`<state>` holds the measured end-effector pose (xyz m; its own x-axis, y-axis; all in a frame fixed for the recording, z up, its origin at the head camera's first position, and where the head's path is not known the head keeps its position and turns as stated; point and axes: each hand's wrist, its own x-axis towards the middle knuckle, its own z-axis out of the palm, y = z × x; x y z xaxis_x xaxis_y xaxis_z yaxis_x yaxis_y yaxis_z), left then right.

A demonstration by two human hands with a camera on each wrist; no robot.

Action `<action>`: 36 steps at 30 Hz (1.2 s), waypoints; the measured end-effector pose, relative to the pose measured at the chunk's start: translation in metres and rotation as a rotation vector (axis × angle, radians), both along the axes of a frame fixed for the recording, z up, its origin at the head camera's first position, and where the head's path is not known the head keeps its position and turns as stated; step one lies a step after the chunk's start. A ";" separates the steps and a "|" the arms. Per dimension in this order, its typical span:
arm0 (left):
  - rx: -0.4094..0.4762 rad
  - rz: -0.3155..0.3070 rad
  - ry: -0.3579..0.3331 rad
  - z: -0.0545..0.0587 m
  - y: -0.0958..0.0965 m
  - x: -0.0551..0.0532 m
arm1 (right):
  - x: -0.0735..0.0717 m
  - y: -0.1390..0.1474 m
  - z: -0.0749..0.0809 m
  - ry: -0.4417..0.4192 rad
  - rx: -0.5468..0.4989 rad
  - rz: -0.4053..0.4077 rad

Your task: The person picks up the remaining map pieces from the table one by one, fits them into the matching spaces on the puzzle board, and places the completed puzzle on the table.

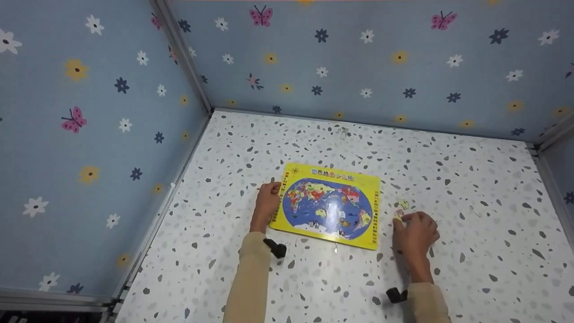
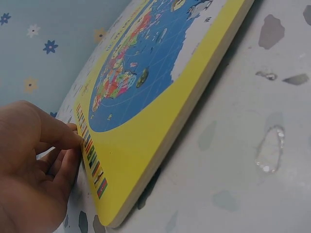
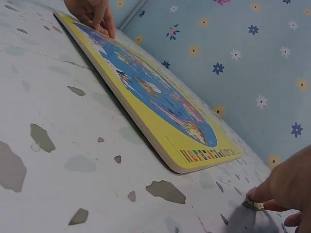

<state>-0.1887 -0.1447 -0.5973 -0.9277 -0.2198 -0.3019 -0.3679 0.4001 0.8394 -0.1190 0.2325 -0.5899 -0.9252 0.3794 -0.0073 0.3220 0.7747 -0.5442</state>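
A yellow-bordered world map puzzle board (image 1: 329,206) lies flat on the table, its blue oval map facing up and small flags along both sides. My left hand (image 1: 267,199) pinches the board's left edge; in the left wrist view the thumb of that hand (image 2: 36,160) meets the edge by the flags. To the right of the board, my right hand (image 1: 417,231) holds a small puzzle piece (image 1: 399,214) at its fingertips, low over the table. That piece (image 3: 255,206) is mostly covered by fingers in the right wrist view. Just beyond it lies another small, yellow-green piece (image 1: 403,204).
The white speckled table (image 1: 484,215) spreads around the board. Blue flowered panels (image 1: 341,58) stand at the back and on the left (image 1: 89,148), meeting at a metal corner post (image 1: 184,54). Black wrist devices (image 1: 278,249) sit at both sleeves.
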 end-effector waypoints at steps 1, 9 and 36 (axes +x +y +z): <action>0.008 -0.001 0.002 0.000 0.000 0.000 | 0.000 0.000 0.000 0.001 0.001 0.000; 0.029 -0.004 0.005 0.000 -0.001 0.002 | -0.002 0.002 0.001 -0.040 -0.014 -0.007; 0.010 0.001 0.017 -0.001 0.000 0.001 | -0.002 0.000 0.016 -0.059 -0.421 -0.050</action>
